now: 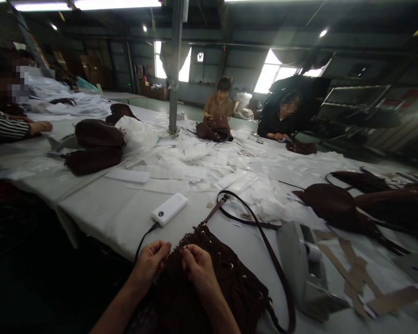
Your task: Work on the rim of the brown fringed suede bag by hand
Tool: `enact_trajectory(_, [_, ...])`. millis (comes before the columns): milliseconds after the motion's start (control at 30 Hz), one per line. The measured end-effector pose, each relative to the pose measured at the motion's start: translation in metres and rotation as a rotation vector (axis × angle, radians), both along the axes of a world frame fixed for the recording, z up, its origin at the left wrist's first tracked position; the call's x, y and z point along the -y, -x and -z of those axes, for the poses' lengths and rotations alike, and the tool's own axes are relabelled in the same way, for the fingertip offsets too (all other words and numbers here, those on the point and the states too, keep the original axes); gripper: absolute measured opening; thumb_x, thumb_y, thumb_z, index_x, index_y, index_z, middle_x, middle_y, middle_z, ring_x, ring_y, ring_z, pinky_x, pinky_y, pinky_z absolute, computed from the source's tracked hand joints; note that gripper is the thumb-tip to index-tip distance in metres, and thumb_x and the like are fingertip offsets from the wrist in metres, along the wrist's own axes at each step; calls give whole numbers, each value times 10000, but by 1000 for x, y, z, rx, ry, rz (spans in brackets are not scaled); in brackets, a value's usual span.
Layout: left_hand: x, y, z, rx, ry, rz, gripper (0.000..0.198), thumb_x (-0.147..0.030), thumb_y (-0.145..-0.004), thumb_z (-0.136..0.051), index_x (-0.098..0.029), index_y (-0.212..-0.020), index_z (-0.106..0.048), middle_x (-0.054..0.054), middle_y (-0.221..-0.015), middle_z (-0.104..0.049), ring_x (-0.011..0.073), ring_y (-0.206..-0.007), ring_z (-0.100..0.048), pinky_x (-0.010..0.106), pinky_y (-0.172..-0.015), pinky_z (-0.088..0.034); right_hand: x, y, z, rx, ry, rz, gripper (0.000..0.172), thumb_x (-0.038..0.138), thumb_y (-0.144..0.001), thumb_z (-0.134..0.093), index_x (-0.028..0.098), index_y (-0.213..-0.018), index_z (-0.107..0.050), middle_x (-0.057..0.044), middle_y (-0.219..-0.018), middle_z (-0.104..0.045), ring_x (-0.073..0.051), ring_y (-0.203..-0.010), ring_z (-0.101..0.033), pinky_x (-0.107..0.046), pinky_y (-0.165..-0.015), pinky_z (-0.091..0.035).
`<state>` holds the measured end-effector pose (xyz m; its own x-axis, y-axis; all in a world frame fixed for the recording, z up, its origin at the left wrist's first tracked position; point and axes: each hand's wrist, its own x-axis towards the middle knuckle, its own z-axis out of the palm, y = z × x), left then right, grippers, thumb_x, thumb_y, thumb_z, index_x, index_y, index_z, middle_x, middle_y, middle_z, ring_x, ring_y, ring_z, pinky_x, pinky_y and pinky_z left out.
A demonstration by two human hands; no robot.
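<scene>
A dark brown fringed suede bag (226,283) lies at the near edge of the white table (111,208), its long strap (264,241) looping out to the right. My left hand (151,262) and my right hand (198,266) are both closed, pinching the fringe at the bag's top edge, close together. What is between the fingertips beyond the fringe is too small to make out.
A white power bank (169,208) with a black cable lies just beyond my hands. A grey tape dispenser (304,269) and brown paper strips (355,273) sit at the right. More brown bags (334,204) and white papers (209,167) cover the table. Other people (219,109) work around it.
</scene>
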<state>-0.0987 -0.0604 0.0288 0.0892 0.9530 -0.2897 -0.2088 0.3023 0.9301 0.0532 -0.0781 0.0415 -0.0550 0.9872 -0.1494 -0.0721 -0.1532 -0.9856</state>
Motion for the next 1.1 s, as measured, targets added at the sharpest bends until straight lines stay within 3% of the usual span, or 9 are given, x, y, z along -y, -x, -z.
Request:
enact_trajectory(100, [-1, 1, -1, 36, 9, -27, 386, -507, -736, -646, -181, -620, -474, -82, -500, -434, 38, -404, -322, 162, -385, -234, 3, -1, -5, -21, -12, 18, 353, 530, -826, -542, 177, -813, -559, 86, -519, -406, -68, -442, -305, -196, -418, -237])
enact_trajectory(200, [-2, 1, -7, 35, -7, -15, 358, -472, -737, -667, -174, -629, -501, -76, -501, -460, 37, -412, -344, 155, -394, -256, 7, 2, -12, 119, -97, -47, 198, 374, -792, -635, 176, -788, -633, 35, -638, -575, -108, -588, -490, -216, -558, -377])
enact_trajectory(300, [-3, 0, -16, 29, -43, 26, 316, -415, -714, -719, -158, -638, -551, -63, -490, -498, 40, -421, -383, 154, -409, -281, 9, 6, -17, 300, -187, -153, 103, 234, -763, -642, 203, -836, -707, 12, -781, -686, -158, -738, -594, -248, -695, -420])
enact_trajectory(467, [-7, -2, -23, 105, -47, -19, 298, -400, -717, -724, -160, -666, -554, -67, -521, -506, 29, -424, -388, 148, -415, -295, 6, 4, -15, 329, -189, -131, 160, 274, -806, -590, 178, -742, -701, 5, -699, -648, -155, -676, -560, -251, -632, -403])
enact_trajectory(567, [-7, 3, -18, 175, -22, -103, 283, -410, -726, -713, -184, -825, -575, -61, -652, -552, 28, -483, -437, 146, -469, -360, 5, 0, -11, 257, -152, -125, 195, 295, -828, -567, 162, -718, -658, 12, -658, -606, -135, -630, -518, -237, -587, -386])
enact_trajectory(700, [4, 10, -7, 197, 33, -180, 347, -431, -741, -697, -187, -967, -598, -48, -746, -569, 26, -527, -468, 142, -496, -386, 5, -1, -5, 178, -61, -119, 219, 371, -842, -563, 166, -831, -639, 21, -637, -578, -105, -515, -449, -224, -492, -355])
enact_trajectory(900, [15, 5, 2, -56, 13, -3, 478, -508, -731, -671, -158, -1054, -630, -46, -600, -577, 61, -437, -422, 188, -434, -322, 3, -1, -7, 194, -69, -122, 252, 420, -828, -571, 178, -863, -632, 30, -628, -549, -110, -520, -444, -222, -486, -359])
enact_trajectory(1000, [9, -2, -4, -184, -113, 109, 363, -459, -716, -686, -151, -908, -688, 16, -732, -660, 138, -647, -561, 230, -588, -416, -1, -3, -6, 220, -141, -121, 333, 491, -806, -568, 165, -812, -641, 8, -644, -561, -137, -585, -476, -243, -539, -392])
enact_trajectory(1100, [0, -7, -9, -219, -147, 94, 328, -471, -706, -666, -151, -638, -645, -1, -573, -590, 142, -586, -523, 247, -566, -394, -9, -2, 12, 207, -174, -43, 452, 619, -726, -601, 169, -727, -636, 6, -585, -546, -146, -558, -478, -261, -549, -389])
